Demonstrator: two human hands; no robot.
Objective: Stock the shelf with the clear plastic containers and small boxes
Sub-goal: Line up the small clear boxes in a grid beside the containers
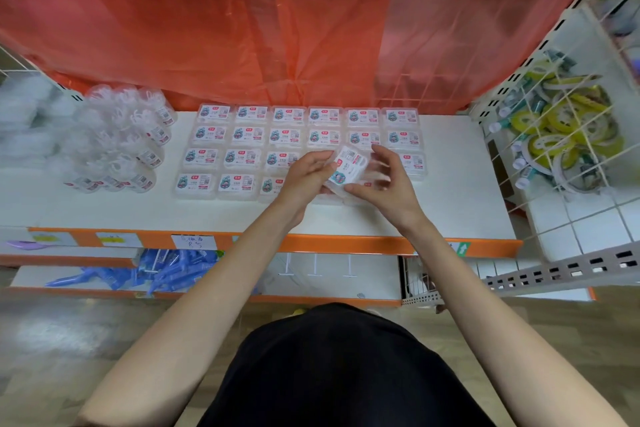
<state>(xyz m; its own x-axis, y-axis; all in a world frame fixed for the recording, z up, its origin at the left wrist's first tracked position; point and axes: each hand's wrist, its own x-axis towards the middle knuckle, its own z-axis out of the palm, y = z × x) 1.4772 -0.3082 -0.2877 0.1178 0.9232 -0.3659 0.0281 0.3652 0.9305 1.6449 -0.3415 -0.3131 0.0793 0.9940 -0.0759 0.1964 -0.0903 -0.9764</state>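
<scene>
Head view, the only one supplied.

The shelf (pixel 450 211) is a white deck with an orange front rail (pixel 346 243). Small boxes (pixel 249 135) lie flat on it, labels up, in straight rows that run left to right. Clear plastic containers (pixel 135 149) are bunched at the left end, just beside the grid. A red plastic sheet (pixel 311 38) hangs behind, and a wire basket (pixel 568 139) stands off to the right.

The held box (pixel 348 165) is between the two hands, raised above the right part of the nearer rows and not yet laid down. It is tilted, label towards the camera, with its long axis running from lower left to upper right, askew to the rows.

The left hand (pixel 306 177) grips the box's left edge with curled fingers. The right hand (pixel 389 185) has its thumb at the lower corner and its fingers arched over the right end. Those fingers are blurred, so their contact with the box is probable rather than certain.

Finding: the front row shows three boxes left of the hands, while the ground under and right of the hands is partly hidden. Any vacant place appears to lie down and to the right, nearer the right hand. In my judgement the box must be turned until its long axis matches the rows, then lowered flat beside its neighbours.
</scene>
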